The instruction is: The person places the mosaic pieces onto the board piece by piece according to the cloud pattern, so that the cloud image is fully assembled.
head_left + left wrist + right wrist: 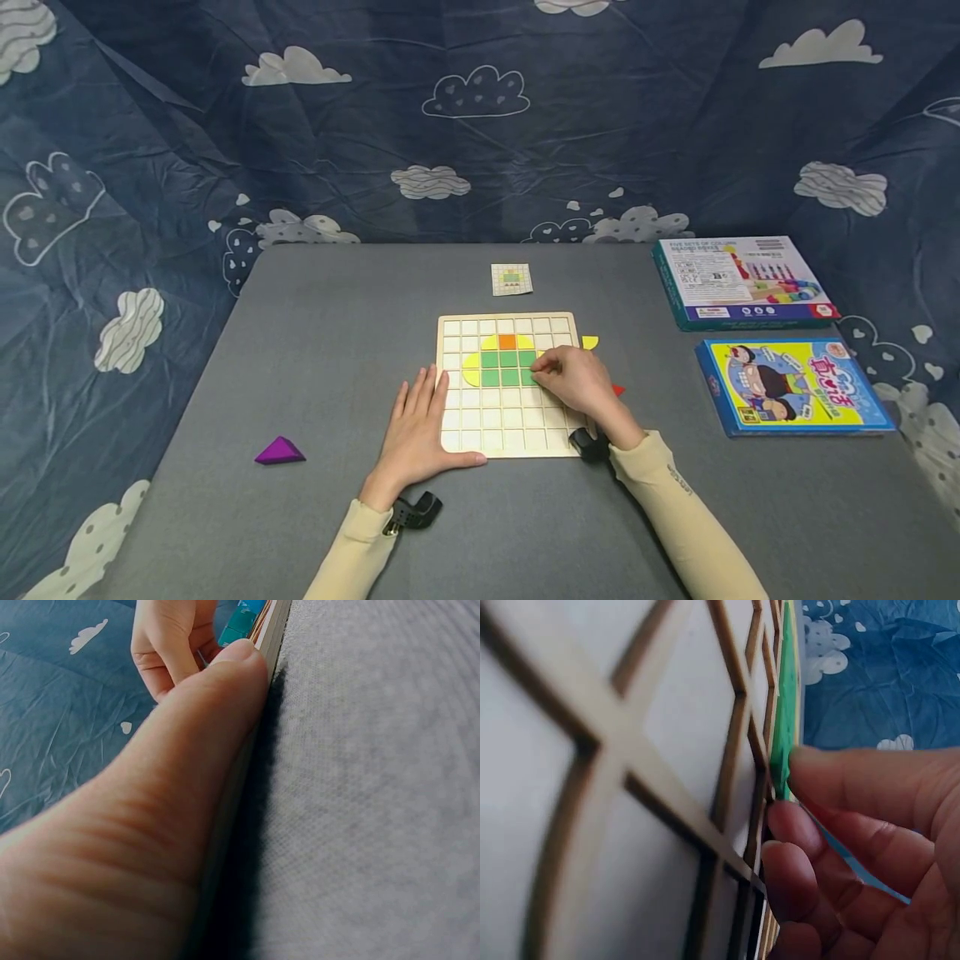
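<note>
A pale wooden grid board [491, 439] lies on the table, with green square tiles [507, 358], an orange square tile [507, 342] and yellow curved tiles [471, 369] in its upper cells. My right hand [573, 377] is over the board's right side, thumb and fingertips pinching a green square tile [782, 727] at the right end of the lower green row. My left hand [416, 429] lies with straight fingers along the board's left edge, its thumb [217, 682] stretched along the front edge.
Behind the board lies a small pattern card [512, 279]. A yellow piece [590, 342] and a red piece [618, 389] lie off its right edge. A purple pyramid-shaped block [280, 451] sits at left. Two boxes, one white-topped [742, 279], one blue and yellow [795, 383], are at right.
</note>
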Tool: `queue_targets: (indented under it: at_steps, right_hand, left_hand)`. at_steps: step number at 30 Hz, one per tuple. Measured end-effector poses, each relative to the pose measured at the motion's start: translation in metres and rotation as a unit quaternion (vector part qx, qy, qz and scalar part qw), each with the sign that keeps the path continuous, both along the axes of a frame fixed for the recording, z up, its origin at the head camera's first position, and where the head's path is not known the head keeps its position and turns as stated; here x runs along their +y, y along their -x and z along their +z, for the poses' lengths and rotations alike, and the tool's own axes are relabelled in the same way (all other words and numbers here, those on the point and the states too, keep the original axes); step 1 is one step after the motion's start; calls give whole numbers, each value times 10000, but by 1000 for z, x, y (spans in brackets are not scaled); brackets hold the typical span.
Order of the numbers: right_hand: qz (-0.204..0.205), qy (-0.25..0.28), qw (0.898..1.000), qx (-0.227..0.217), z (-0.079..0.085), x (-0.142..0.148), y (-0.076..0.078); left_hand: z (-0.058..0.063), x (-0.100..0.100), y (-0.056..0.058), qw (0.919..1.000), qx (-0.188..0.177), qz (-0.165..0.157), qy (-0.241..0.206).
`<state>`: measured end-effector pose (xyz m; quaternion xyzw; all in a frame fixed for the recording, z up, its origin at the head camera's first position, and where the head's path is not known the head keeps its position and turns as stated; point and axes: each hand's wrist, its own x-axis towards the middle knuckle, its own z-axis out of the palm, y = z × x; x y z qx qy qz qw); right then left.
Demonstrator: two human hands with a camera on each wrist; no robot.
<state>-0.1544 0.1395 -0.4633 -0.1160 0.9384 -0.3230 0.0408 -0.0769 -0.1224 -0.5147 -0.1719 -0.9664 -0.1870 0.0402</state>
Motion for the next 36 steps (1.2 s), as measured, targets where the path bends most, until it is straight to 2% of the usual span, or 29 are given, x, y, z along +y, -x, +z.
queue_targets:
  at_steps: [6, 11, 16, 24, 36]
  right_hand:
    - [-5, 128, 9999, 73, 3, 10, 4]
    - [-253, 293, 9991, 159, 7, 23, 9]
    - [-519, 244, 9978, 328, 11, 35, 15]
    - [-791, 163, 9945, 666, 8, 57, 28]
    - [-721, -258, 9971, 44, 1, 75, 43]
  left_hand:
    - [2, 0, 0, 9998, -194, 21, 76]
    - [1, -1, 0, 10000, -80, -17, 51]
    - [1, -1, 0, 10000, -33, -3, 54]
    - [1, 0, 0, 10000, -64, -13, 68]
    - [0, 0, 0, 10000, -70, -8, 63]
